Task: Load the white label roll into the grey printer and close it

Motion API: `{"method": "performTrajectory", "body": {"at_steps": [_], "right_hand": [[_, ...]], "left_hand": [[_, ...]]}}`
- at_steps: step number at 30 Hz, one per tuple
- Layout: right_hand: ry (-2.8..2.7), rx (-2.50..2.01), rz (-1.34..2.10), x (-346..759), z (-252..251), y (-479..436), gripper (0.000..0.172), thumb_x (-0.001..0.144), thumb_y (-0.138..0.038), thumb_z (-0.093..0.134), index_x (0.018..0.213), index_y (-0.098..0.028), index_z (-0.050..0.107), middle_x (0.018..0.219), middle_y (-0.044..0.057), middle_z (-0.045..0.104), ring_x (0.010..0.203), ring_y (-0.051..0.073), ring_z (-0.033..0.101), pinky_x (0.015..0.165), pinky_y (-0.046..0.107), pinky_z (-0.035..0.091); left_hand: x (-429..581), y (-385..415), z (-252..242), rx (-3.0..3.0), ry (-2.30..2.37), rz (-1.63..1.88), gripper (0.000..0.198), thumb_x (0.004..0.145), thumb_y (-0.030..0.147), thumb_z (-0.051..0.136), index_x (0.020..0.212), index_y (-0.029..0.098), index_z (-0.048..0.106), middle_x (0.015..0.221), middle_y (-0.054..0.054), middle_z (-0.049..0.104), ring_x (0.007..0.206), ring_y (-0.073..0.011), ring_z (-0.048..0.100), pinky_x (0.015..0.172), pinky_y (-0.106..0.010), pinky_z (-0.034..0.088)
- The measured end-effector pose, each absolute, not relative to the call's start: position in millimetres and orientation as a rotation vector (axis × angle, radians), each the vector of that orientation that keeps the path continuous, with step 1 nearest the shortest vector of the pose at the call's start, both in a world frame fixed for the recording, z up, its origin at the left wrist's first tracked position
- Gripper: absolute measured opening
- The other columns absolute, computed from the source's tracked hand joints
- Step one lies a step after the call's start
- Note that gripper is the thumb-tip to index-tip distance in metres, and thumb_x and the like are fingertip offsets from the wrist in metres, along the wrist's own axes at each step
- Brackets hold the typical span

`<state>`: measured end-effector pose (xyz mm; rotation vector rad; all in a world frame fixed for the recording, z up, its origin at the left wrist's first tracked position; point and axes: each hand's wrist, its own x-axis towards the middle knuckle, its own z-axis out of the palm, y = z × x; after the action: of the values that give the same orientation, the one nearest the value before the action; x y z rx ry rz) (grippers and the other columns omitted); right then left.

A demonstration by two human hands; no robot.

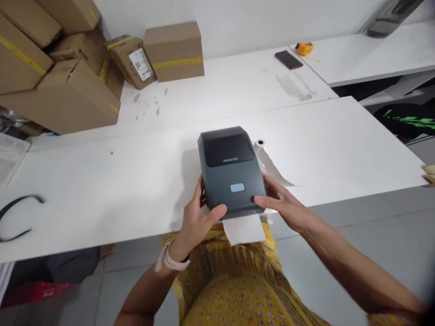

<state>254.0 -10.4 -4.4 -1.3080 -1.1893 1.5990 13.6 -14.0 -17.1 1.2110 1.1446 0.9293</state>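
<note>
A dark grey-blue label printer (231,179) with a black window and a pale blue button is held between my two hands near the table's front edge. My left hand (200,217) grips its lower left side, thumb on top near the corner. My right hand (278,199) grips the lower right side, its thumb by the front corner. White paper (244,229) sticks out from the printer's near end, over my lap. Just right of the printer, a small paper roll (260,143) lies with a strip of paper unrolled. The fingers beneath the printer are hidden.
The white table (136,181) bears cardboard boxes (81,90) stacked at the back left, and another taped box (175,52) by the wall. A phone (288,59) and a yellow tape measure (304,48) lie at the back right. A black band (20,201) lies at the left.
</note>
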Motion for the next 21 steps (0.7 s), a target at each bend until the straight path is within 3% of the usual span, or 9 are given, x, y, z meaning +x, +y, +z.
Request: {"method": "performTrajectory", "body": {"at_steps": [2, 4, 6, 8, 11, 14, 17, 21], "right_hand": [[-1.208, -1.316, 1.233, 239.4, -18.9, -23.1, 0.081, 0.09, -0.057, 0.072, 0.161, -0.041, 0.035, 0.172, 0.004, 0.039, 0.157, 0.03, 0.041, 0.126, 0.057, 0.042], [-1.316, -1.299, 0.863, 227.0, -25.8, -31.3, 0.064, 0.099, -0.051, 0.061, 0.159, -0.044, 0.039, 0.175, -0.001, 0.033, 0.162, 0.027, 0.033, 0.131, 0.058, 0.033], [-1.521, -1.24, 0.585, 221.5, -24.6, -31.7, 0.045, 0.103, -0.047, 0.053, 0.148, -0.042, 0.055, 0.168, -0.002, 0.045, 0.16, 0.028, 0.035, 0.133, 0.061, 0.026], [-1.733, -1.181, 0.451, 223.3, -19.0, -25.8, 0.037, 0.105, -0.048, 0.046, 0.133, -0.04, 0.069, 0.155, -0.002, 0.061, 0.156, 0.031, 0.041, 0.132, 0.063, 0.023], [-1.883, -1.156, 0.43, 230.8, -12.0, -14.9, 0.046, 0.108, -0.052, 0.034, 0.124, -0.037, 0.074, 0.144, -0.002, 0.07, 0.151, 0.03, 0.048, 0.13, 0.063, 0.023], [-1.873, -1.133, 0.445, 232.8, -12.3, -10.8, 0.054, 0.108, -0.057, 0.027, 0.124, -0.036, 0.074, 0.145, -0.001, 0.069, 0.149, 0.029, 0.049, 0.128, 0.061, 0.028], [-1.815, -1.125, 0.431, 228.3, -16.4, -12.2, 0.057, 0.108, -0.06, 0.024, 0.127, -0.036, 0.072, 0.144, 0.001, 0.07, 0.148, 0.028, 0.05, 0.127, 0.059, 0.029], [-1.77, -1.123, 0.409, 223.5, -20.1, -13.2, 0.054, 0.108, -0.06, 0.025, 0.126, -0.035, 0.07, 0.141, 0.0, 0.072, 0.148, 0.026, 0.052, 0.129, 0.058, 0.026]], "left_hand": [[21.3, -34.9, -34.6, 1.163, 1.143, 1.065, 0.083, 0.092, 0.055, 0.071, 0.163, 0.03, 0.036, 0.163, -0.011, 0.05, 0.148, -0.0332, 0.052, 0.12, -0.048, 0.049], [25.6, -57.4, -52.9, 1.136, 1.157, 1.126, 0.079, 0.096, 0.054, 0.067, 0.163, 0.03, 0.035, 0.166, -0.011, 0.046, 0.152, -0.0304, 0.048, 0.124, -0.046, 0.045], [24.1, -77.4, -67.8, 1.172, 1.227, 1.142, 0.074, 0.096, 0.051, 0.068, 0.161, 0.028, 0.04, 0.165, -0.011, 0.048, 0.151, -0.029, 0.049, 0.127, -0.047, 0.041], [18.1, -92.4, -75.5, 1.193, 1.325, 1.163, 0.06, 0.095, 0.052, 0.068, 0.148, 0.026, 0.057, 0.154, -0.012, 0.06, 0.142, -0.029, 0.058, 0.123, -0.048, 0.045], [11.4, -104.0, -72.4, 1.128, 1.427, 1.181, 0.038, 0.095, 0.057, 0.066, 0.111, 0.023, 0.075, 0.114, -0.009, 0.079, 0.108, -0.0262, 0.074, 0.098, -0.042, 0.06], [19.6, -104.2, -60.8, 0.998, 1.304, 1.042, 0.049, 0.093, 0.067, 0.062, 0.085, 0.02, 0.074, 0.082, -0.007, 0.078, 0.074, -0.0211, 0.073, 0.07, -0.034, 0.061], [38.9, -96.6, -51.3, 0.882, 1.097, 0.829, 0.057, 0.082, 0.074, 0.07, 0.078, 0.017, 0.072, 0.073, -0.007, 0.075, 0.062, -0.0175, 0.067, 0.061, -0.031, 0.058], [58.2, -87.5, -43.4, 0.813, 1.026, 0.83, 0.054, 0.073, 0.068, 0.082, 0.075, 0.016, 0.07, 0.068, -0.004, 0.07, 0.058, -0.0124, 0.063, 0.059, -0.026, 0.054]]}}
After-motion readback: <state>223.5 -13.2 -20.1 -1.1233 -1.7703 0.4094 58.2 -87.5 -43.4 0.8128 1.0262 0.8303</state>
